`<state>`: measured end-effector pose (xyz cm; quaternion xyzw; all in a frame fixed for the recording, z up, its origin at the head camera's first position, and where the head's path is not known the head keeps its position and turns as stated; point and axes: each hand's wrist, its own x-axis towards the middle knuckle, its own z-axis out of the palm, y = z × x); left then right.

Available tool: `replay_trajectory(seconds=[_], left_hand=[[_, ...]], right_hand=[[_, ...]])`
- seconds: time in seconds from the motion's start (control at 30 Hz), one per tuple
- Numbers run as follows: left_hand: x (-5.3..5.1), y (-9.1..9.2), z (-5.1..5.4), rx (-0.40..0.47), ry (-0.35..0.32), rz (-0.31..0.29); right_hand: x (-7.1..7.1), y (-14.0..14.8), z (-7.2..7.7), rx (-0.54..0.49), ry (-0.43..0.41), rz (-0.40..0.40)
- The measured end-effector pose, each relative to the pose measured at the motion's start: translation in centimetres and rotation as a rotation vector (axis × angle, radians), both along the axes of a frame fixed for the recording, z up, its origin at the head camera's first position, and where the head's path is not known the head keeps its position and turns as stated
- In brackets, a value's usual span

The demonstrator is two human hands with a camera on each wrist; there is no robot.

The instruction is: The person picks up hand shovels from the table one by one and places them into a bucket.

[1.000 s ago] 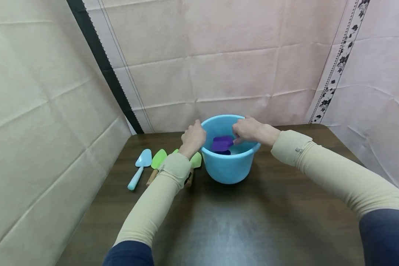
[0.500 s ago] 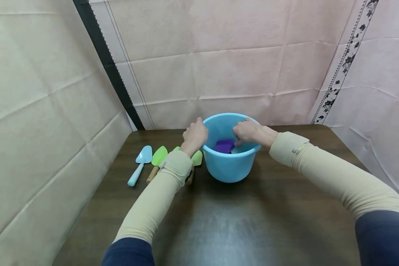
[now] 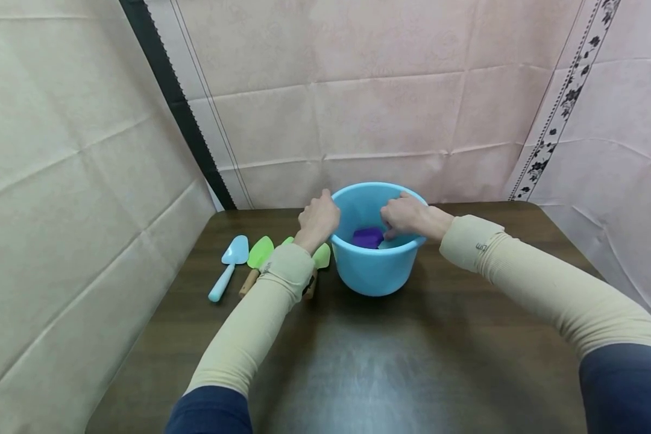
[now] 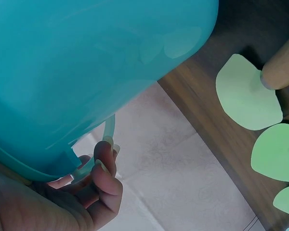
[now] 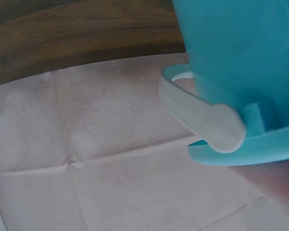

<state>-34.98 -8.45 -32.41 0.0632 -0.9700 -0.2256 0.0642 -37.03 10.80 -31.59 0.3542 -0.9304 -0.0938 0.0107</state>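
A: In the head view, where is the bucket [image 3: 373, 272] sitting?

B: It is standing on the brown desk [image 3: 412, 355]. The left hand [image 3: 319, 220] is holding on at its 9 o'clock side; the right hand [image 3: 408, 214] is hanging over the rim at 3 o'clock, fingertips pointing down inside.

A: What is lying in there?

B: A purple piece [image 3: 367, 238], toward 7 o'clock, just beside the right fingertips. I can't tell whether they are touching.

A: And out toward 9 o'clock from the bucket?

B: A light blue trowel [image 3: 230, 270] is lying farthest out. Green trowels [image 3: 260, 253] are lying between it and the bucket, the left sleeve [image 3: 249, 337] partly covering them.

A: What is the left wrist view showing?

B: The left fingers are curling at 7 o'clock round the bucket's pale handle [image 4: 109, 127], so that grip is clamping on it. Green blades are lying from 3 to 4 o'clock.

A: And the right wrist view?

B: The bucket is filling 1 to 2 o'clock, its handle looping out near 3. A blurred patch of wrist is showing at 4 o'clock; the bucket is hiding the fingers, so I can't tell whether that grip is holding anything.
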Motion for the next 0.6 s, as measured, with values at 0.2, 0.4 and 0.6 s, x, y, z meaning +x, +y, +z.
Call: replay_trajectory(seconds=[0.2, 0.4, 0.6], left_hand=[[0.0, 0.1, 0.0, -0.005, 0.003, -0.002], [0.1, 0.2, 0.1, -0.009, -0.008, -0.004], [-0.1, -0.2, 0.2, 0.002, -0.034, -0.014]], right_hand=[[0.6, 0.4, 0.6, -0.071, 0.000, 0.007], [0.2, 1.4, 1.7, -0.318, 0.164, -0.048], [-0.7, 2.6, 1.6, -0.508, 0.275, -0.198]])
